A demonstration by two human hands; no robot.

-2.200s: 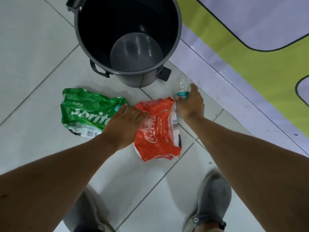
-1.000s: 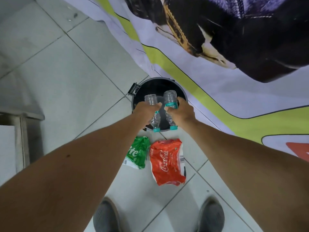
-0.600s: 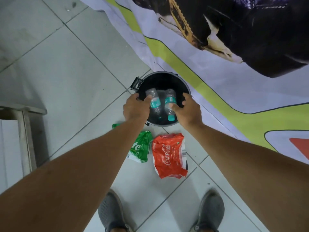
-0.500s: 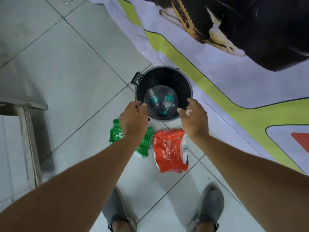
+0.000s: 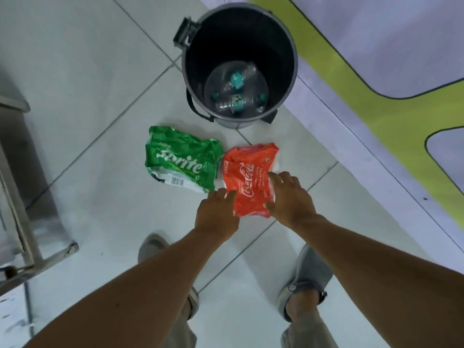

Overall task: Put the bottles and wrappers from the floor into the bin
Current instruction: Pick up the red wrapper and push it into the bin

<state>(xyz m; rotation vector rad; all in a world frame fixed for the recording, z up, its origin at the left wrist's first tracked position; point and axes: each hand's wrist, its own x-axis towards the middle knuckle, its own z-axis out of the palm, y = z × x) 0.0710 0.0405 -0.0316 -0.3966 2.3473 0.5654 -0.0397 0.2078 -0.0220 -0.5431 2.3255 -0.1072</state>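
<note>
Both hands over red wrapper (image 5: 247, 180) on the floor: left hand (image 5: 218, 214) at its near-left corner, right hand (image 5: 291, 197) on its right edge, fingers spread, nothing gripped. Green wrapper (image 5: 181, 159) just left. Bottles (image 5: 236, 92) in bin (image 5: 291, 41).

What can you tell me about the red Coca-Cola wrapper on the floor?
The crumpled red plastic Coca-Cola wrapper lies flat on the pale floor tiles, just in front of the dark round bin. It looks thin and glossy, with white script lettering and a white right edge. Its left edge meets the green Sprite wrapper. The left hand and right hand flank its near end, fingers spread on it.
</note>
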